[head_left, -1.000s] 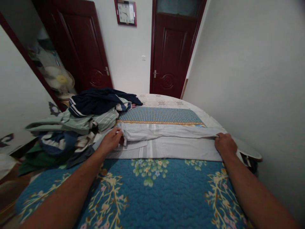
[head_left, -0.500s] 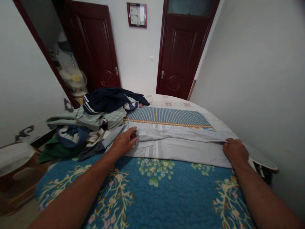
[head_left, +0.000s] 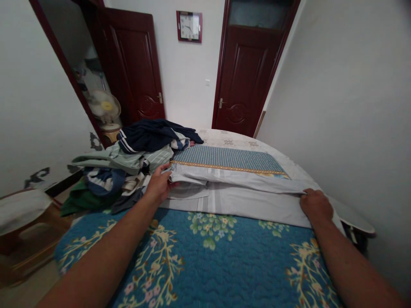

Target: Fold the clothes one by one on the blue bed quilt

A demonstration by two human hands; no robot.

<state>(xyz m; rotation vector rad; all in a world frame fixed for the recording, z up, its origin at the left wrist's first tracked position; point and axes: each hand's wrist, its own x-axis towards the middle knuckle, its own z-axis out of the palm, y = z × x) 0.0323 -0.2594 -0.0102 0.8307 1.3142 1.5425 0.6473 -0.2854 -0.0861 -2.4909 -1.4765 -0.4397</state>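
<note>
A light grey garment with striped bands [head_left: 253, 203] lies folded lengthwise across the blue floral quilted cloth [head_left: 244, 261]. At its left end, my left hand [head_left: 159, 185] pinches the upper layer near the collar or edge, lifting it slightly. My right hand [head_left: 317, 205] grips the garment's fold at the right end, with the fingertips closed on the fabric. Between the two hands the top layer is stretched in a long, slightly raised fold. Just left of my left hand is a heap of clothes, with a navy garment [head_left: 149, 133] on top.
Pale green striped [head_left: 123, 158] and dark green clothes [head_left: 75, 199] sit in the heap. Behind the grey garment is a striped blue cloth border [head_left: 227, 157]. Stools stand at the left [head_left: 24, 209] and right [head_left: 351, 216]. A fan [head_left: 104, 106] is by the doorway.
My left hand has moved left along the garment to its end and now lifts the edge there. My right hand keeps its hold. The view has shifted slightly.
</note>
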